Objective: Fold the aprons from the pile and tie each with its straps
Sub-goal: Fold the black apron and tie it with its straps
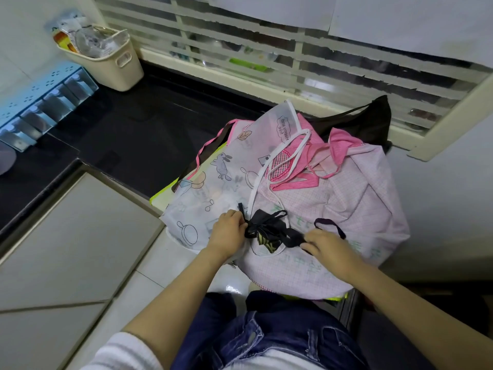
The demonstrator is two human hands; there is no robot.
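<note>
left hand and right hand each pinched the dark straps round one small folded apron, seemingly mid-knot; the pile beneath lay unfolded, most work remaining.

Yellow-edged surface mostly under apron pile, blue rack cut off left

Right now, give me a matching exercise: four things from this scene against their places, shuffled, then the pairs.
1 cream basket
2 dark straps
3 cartoon-print apron
4 pink checked apron

A pinched in the left grip and right grip
B right side of the pile
C back left on the black counter
D left side of the pile

Pairs: 1-C, 2-A, 3-D, 4-B
</note>
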